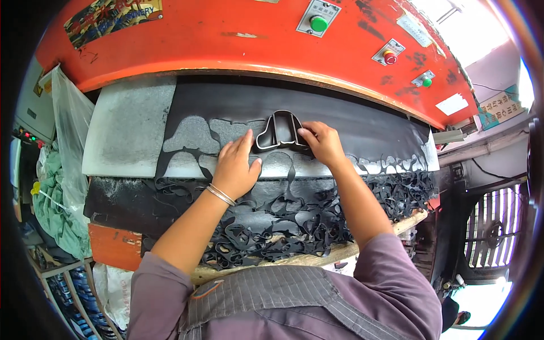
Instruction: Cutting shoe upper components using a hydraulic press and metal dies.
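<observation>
A metal cutting die point(275, 130), a curved outline with upright inner walls, lies on a black sheet point(357, 119) of material. My right hand point(323, 143) grips the die's right side between thumb and fingers. Just left of the die rests my left hand point(235, 167), fingers stretched out over the cut edge of the sheet, a metal bangle point(221, 194) on its wrist. Holes of rounded shape point(192, 136) run through the sheet along its left and near parts, with thin black strips left between them.
Under the sheet is a pale cutting board point(129, 127). Tangled black offcuts point(272, 232) hang along its near edge, above a wooden bar point(317, 253). The orange machine beam point(226, 42) spans the far side, with a green button point(318, 24) and a red button point(390, 57).
</observation>
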A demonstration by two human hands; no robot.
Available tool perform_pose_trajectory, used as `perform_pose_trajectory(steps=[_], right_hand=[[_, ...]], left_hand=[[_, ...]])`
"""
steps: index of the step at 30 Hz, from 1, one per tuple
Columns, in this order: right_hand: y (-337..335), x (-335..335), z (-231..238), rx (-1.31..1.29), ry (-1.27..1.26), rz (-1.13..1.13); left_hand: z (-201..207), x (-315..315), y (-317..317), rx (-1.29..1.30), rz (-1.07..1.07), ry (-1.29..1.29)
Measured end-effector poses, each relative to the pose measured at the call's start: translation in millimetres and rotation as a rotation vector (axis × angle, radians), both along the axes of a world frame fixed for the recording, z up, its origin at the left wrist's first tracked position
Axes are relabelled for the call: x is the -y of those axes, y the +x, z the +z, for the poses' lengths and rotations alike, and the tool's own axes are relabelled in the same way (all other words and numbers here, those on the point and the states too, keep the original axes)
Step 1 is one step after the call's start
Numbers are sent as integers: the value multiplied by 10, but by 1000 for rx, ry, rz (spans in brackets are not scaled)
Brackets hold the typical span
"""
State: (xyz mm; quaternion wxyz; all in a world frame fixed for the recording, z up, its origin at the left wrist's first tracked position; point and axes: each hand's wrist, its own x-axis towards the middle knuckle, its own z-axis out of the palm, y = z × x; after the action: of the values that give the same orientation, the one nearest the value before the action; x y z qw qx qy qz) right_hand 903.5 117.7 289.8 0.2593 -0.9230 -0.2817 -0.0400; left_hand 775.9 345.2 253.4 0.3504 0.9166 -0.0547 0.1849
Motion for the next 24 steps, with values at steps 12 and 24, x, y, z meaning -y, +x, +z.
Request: perform_pose_trajectory(steps=[12,24], right_hand=[[-208,353,-199,226,66,103],[-237,531,67,169,304,86]], left_hand=[[109,-28,46,-94,-42,-18],[232,41,25,-104,16,-128]])
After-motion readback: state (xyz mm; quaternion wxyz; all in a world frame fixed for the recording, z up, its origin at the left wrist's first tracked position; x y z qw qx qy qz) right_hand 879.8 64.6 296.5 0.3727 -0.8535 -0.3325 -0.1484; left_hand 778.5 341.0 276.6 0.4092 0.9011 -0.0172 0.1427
